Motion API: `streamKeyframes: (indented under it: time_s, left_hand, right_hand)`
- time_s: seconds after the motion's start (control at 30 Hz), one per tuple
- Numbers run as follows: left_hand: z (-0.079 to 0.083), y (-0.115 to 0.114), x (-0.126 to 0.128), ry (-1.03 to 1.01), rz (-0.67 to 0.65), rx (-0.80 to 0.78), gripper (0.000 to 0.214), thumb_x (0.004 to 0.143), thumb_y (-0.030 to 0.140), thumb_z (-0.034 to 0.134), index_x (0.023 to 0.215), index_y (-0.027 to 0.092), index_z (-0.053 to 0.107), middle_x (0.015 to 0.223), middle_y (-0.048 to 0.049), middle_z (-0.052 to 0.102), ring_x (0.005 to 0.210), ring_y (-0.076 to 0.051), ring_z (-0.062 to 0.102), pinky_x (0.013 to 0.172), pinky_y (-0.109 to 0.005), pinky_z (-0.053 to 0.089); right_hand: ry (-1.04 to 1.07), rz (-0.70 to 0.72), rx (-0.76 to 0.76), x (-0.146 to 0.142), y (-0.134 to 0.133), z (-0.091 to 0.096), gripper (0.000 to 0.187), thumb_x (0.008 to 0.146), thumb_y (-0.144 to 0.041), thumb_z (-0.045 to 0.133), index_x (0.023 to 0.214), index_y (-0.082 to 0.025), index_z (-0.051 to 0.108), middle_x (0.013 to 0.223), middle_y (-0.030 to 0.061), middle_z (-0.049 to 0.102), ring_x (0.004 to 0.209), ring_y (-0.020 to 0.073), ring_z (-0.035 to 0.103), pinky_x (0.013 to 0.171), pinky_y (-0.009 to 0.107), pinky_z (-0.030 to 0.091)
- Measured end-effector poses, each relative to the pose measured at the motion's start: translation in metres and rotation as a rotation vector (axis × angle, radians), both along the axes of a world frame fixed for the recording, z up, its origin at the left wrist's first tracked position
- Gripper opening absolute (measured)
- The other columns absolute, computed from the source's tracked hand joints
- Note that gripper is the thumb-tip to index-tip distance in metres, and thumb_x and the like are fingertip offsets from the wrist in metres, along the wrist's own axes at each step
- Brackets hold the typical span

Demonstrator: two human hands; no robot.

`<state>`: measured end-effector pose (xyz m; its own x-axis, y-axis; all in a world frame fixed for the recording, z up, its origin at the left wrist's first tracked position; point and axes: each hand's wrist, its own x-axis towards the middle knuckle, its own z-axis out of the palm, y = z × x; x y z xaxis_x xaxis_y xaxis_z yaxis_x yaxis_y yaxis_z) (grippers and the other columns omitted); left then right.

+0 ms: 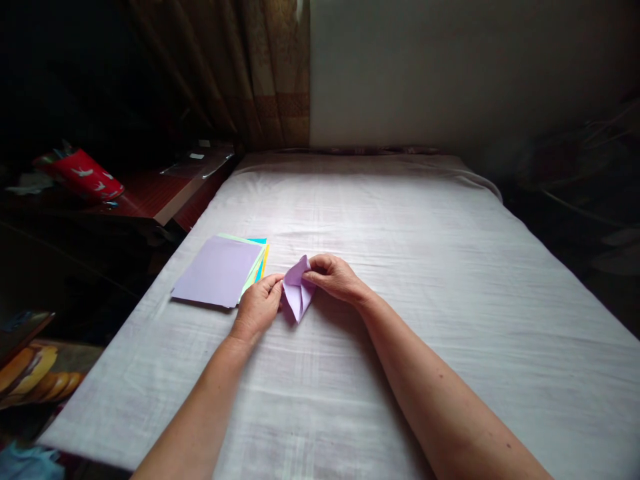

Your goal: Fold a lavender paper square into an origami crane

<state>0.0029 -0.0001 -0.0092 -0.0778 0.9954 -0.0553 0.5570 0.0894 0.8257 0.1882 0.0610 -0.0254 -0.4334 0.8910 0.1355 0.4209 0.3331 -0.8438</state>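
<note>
A folded piece of purple paper (298, 293) is held up between my two hands over the white cloth. My left hand (260, 305) pinches its left edge between thumb and fingers. On the other side, my right hand (334, 276) grips the upper right edge, its thumb lying on the front. The paper has several creases and narrows to a point at the bottom. Just left of my left hand lies a stack of square coloured paper (215, 270), purple on top, with green, blue and yellow edges showing.
A white cloth (400, 320) with slight wrinkles covers the broad surface under my hands. To the left stands a dark brown desk (170, 197) bearing a red cup (90, 177) with white bird shapes. Brown curtains (260, 73) hang behind, beside a pale wall (425, 73).
</note>
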Motion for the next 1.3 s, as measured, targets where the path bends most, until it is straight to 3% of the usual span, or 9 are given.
streamKeyframes:
  time_s: [0.17,0.3,0.47,0.67,0.77,0.9,1.03,1.17,1.3]
  left_hand:
    - [0.0,0.002,0.003,-0.104,-0.046,-0.023,0.044,0.078,0.056,0.058,0.089,0.017,0.074,0.061,0.0008,0.064,0.048,-0.012,0.055,0.046,-0.021,0.043]
    - [-0.002,0.002,0.002,-0.117,-0.063,0.004,0.046,0.079,0.058,0.058,0.086,0.016,0.075,0.065,-0.0002,0.065,0.05,-0.012,0.055,0.048,-0.022,0.045]
    - [-0.006,-0.001,0.006,-0.041,-0.075,0.134,0.036,0.083,0.048,0.06,0.099,0.021,0.076,0.094,-0.005,0.07,0.073,-0.016,0.064,0.062,-0.024,0.051]
    - [-0.007,-0.002,0.013,0.131,-0.069,0.256,0.021,0.086,0.036,0.062,0.096,0.022,0.074,0.094,-0.0024,0.069,0.073,-0.014,0.065,0.068,-0.024,0.05]
    - [-0.007,0.0,0.015,0.185,-0.065,0.282,0.017,0.087,0.033,0.061,0.092,0.021,0.072,0.089,-0.0013,0.068,0.071,-0.013,0.063,0.069,-0.024,0.049]
    - [-0.006,0.002,0.016,0.21,-0.059,0.284,0.016,0.088,0.033,0.061,0.089,0.021,0.071,0.087,-0.0002,0.068,0.067,-0.012,0.062,0.069,-0.024,0.049]
    - [-0.005,0.002,0.018,0.244,-0.048,0.278,0.013,0.087,0.032,0.063,0.088,0.022,0.071,0.086,0.0002,0.067,0.069,-0.013,0.062,0.068,-0.024,0.047]
    - [-0.006,0.001,0.018,0.272,-0.032,0.295,0.007,0.085,0.021,0.063,0.086,0.022,0.07,0.084,0.0006,0.066,0.071,-0.013,0.062,0.068,-0.024,0.046]
    - [-0.007,0.0,0.018,0.246,-0.048,0.307,0.009,0.087,0.025,0.063,0.089,0.022,0.071,0.085,0.0011,0.067,0.064,-0.011,0.059,0.066,-0.023,0.046]
  right_hand:
    - [0.035,-0.028,-0.01,0.0,0.0,-0.003,0.007,0.079,-0.02,0.062,0.075,-0.018,0.067,0.071,-0.0034,0.061,0.066,0.0106,0.053,0.062,0.022,0.038]
    - [0.069,-0.038,-0.017,-0.001,0.001,-0.005,0.009,0.079,-0.021,0.061,0.072,-0.019,0.065,0.068,-0.0037,0.059,0.064,0.0103,0.051,0.061,0.021,0.038]
    - [0.1,-0.044,-0.008,-0.002,0.002,-0.007,0.009,0.08,-0.022,0.06,0.073,-0.019,0.065,0.067,-0.0033,0.059,0.064,0.0108,0.051,0.061,0.022,0.038]
    - [0.112,-0.044,-0.013,-0.001,0.001,-0.006,0.01,0.079,-0.024,0.059,0.071,-0.019,0.063,0.066,-0.0035,0.056,0.064,0.0111,0.05,0.062,0.022,0.038]
    - [0.139,-0.025,-0.028,0.002,0.001,-0.003,0.007,0.078,-0.024,0.059,0.08,-0.019,0.064,0.073,-0.0027,0.059,0.069,0.0117,0.052,0.066,0.023,0.041]
    - [0.203,0.036,-0.1,0.005,0.0,0.004,0.031,0.076,-0.028,0.063,0.105,-0.018,0.063,0.098,0.0028,0.066,0.088,0.0161,0.059,0.079,0.028,0.045]
    - [0.174,-0.035,-0.124,0.0,-0.005,0.012,0.041,0.073,-0.045,0.071,0.103,-0.019,0.063,0.095,0.0025,0.065,0.084,0.0165,0.059,0.075,0.028,0.045]
    - [0.063,-0.141,-0.019,-0.01,-0.01,0.013,0.03,0.072,-0.044,0.071,0.087,-0.02,0.063,0.077,-0.0021,0.062,0.07,0.0132,0.054,0.067,0.026,0.042]
    - [0.146,-0.131,-0.042,-0.013,-0.009,0.008,0.011,0.075,-0.031,0.06,0.078,-0.02,0.061,0.075,-0.0022,0.062,0.072,0.0134,0.056,0.072,0.026,0.044]
